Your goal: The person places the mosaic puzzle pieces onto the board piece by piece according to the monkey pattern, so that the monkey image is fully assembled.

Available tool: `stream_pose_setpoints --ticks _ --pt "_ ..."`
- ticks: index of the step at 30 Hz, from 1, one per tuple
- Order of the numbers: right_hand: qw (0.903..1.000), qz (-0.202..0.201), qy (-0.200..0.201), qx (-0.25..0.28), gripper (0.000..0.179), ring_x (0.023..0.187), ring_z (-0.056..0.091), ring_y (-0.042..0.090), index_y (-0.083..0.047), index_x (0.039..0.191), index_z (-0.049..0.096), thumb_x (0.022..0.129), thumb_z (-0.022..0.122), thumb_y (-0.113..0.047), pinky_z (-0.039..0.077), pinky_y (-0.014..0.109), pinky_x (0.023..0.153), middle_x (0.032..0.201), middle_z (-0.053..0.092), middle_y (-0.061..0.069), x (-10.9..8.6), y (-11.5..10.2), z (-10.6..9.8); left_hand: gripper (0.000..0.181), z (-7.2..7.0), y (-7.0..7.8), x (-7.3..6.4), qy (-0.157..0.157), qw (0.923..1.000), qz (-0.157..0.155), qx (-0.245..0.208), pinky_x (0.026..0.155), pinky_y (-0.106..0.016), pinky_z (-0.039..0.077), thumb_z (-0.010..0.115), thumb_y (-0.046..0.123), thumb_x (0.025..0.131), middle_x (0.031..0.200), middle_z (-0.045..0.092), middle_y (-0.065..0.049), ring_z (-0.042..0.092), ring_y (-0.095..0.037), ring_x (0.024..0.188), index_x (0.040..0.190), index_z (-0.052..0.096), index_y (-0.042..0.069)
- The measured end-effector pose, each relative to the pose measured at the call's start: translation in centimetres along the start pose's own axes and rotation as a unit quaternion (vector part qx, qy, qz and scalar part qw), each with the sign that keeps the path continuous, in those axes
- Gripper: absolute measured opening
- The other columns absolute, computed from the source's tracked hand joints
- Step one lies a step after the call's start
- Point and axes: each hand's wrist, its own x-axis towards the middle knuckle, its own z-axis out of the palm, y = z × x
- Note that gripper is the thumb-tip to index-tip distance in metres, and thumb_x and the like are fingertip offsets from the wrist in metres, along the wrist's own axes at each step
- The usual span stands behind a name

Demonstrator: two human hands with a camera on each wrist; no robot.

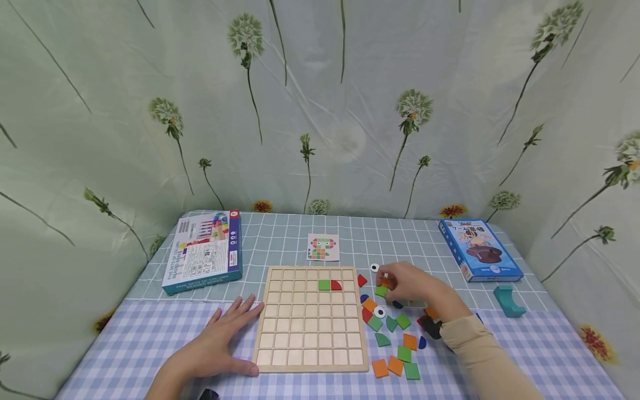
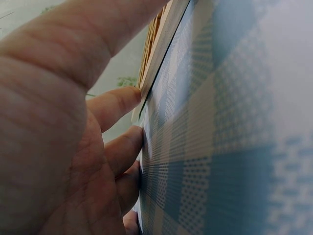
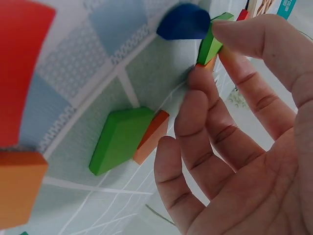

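Note:
My left hand (image 1: pixel 220 339) lies with its fingers spread beside the wooden grid board (image 1: pixel 295 368), touching its left edge. In the left wrist view, the board's side (image 2: pixel 164 44) shows beyond the thumb. A green square tile (image 1: pixel 324 285) and a red quarter-round tile (image 1: pixel 336 285) sit side by side in the board's second row. To the right of the board, my right hand (image 1: pixel 412 282) pinches a green tile (image 3: pixel 211 45) between thumb and fingertips. An orange tile edge shows just below it, and a blue half-round tile (image 3: pixel 185 22) lies close by.
Loose tiles such as an orange square (image 1: pixel 380 368) and a green square (image 1: pixel 412 371) are scattered right of the board. Behind it lies a pattern card (image 1: pixel 323 247). Boxes stand at back left (image 1: pixel 202 253) and back right (image 1: pixel 480 250), with a teal block (image 1: pixel 509 301) nearby.

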Motion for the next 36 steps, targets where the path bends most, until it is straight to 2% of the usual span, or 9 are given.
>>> stream_pose_setpoints --ticks 13,23,30,36 --pt "0.9997 -0.002 0.025 -0.008 0.023 0.083 0.059 0.015 -0.018 0.103 0.073 0.087 0.089 -0.013 0.058 0.031 0.077 0.088 0.065 -0.002 -0.62 -0.07 0.35 0.122 0.02 0.02 -0.03 -0.004 1.0000 -0.007 -0.004 0.121 -0.085 -0.003 0.096 0.060 0.068 0.179 0.024 -0.017 0.007 -0.053 0.165 0.168 0.038 0.023" --pt "0.9995 0.009 0.028 -0.011 0.026 0.086 0.059 0.015 -0.015 0.106 0.074 0.086 0.090 -0.012 0.061 0.034 0.085 0.092 0.068 -0.002 -0.60 -0.25 0.48 0.122 0.04 -0.12 -0.03 0.000 1.0000 -0.004 0.000 0.121 -0.085 -0.002 0.095 0.062 0.068 0.179 0.025 -0.017 0.008 -0.053 0.165 0.168 0.038 0.024" --pt "0.9995 -0.003 0.028 -0.015 0.022 0.083 0.058 0.015 -0.016 0.101 0.075 0.086 0.089 -0.009 0.058 0.031 0.080 0.090 0.066 -0.003 -0.76 -0.16 0.44 0.123 0.11 -0.18 -0.05 0.006 0.9999 0.006 0.009 0.121 -0.085 0.000 0.094 0.064 0.067 0.178 0.026 -0.017 0.010 -0.054 0.165 0.168 0.038 0.022" --pt "0.9988 -0.004 0.038 -0.030 0.022 0.085 0.059 0.015 -0.017 0.099 0.076 0.085 0.088 -0.005 0.061 0.033 0.083 0.095 0.069 -0.003 -0.85 -0.29 0.45 0.123 0.11 -0.16 -0.03 0.006 0.9999 0.006 0.013 0.121 -0.085 0.000 0.094 0.065 0.066 0.179 0.026 -0.016 0.010 -0.053 0.165 0.168 0.039 0.023"
